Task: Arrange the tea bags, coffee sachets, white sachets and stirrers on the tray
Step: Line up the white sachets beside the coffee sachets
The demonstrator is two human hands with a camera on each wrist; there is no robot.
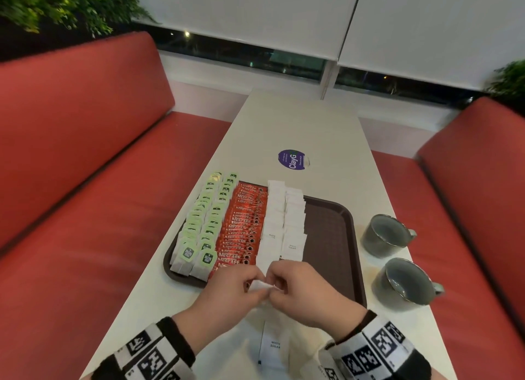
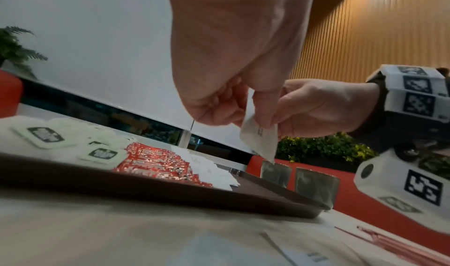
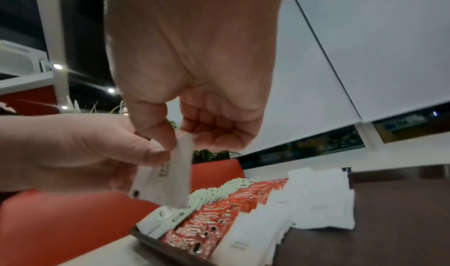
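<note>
Both hands, the left hand (image 1: pixel 227 291) and the right hand (image 1: pixel 301 288), pinch one white sachet (image 1: pixel 260 285) between them just before the tray (image 1: pixel 335 237), so the white-sachet step is in hand, and next it probably should join the white rows (image 1: pixel 284 223) beyond the fingers.

Seating: we see red benches (image 1: pixel 85 158) flanking our pale table (image 1: pixel 301 124).
Windows: white blinds (image 1: pixel 255 13), dark outside.

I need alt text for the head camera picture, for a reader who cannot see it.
Two hands, left hand and right hand, pinch one white sachet together above the near edge of a brown tray. The tray holds rows of tea bags, coffee sachets and white sachets.
</note>
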